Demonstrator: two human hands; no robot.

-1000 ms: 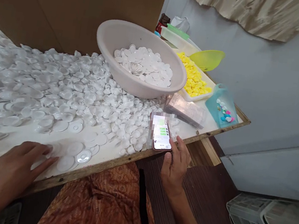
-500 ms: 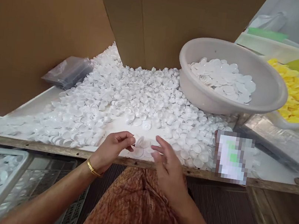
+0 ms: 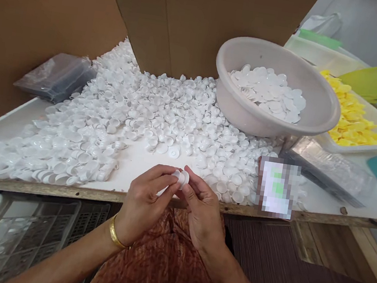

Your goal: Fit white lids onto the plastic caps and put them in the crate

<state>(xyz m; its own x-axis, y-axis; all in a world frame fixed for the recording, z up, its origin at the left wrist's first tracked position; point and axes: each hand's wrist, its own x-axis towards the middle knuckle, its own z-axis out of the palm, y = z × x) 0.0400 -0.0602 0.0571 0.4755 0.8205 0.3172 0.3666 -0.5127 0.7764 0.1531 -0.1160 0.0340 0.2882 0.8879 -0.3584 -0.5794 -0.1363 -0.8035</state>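
Observation:
Just above the table's front edge, my left hand pinches a small round white plastic piece between thumb and fingers. My right hand grips a second white plastic disc at its rim. The two pieces meet face to face, touching or nearly so; I cannot tell whether they are joined. Behind my hands spreads a large heap of small white plastic cups. A few white discs lie flat at its near edge.
At the back right, a pale basin contains white discs. Beyond it, a tray holds yellow pieces. A pixelated phone-like object lies at the table's edge. Cardboard stands behind the heap. Crates sit below left.
My hands have come together, and the right fingers have closed on a white disc. The white piece in my left hand now meets it. The view has shifted slightly right.

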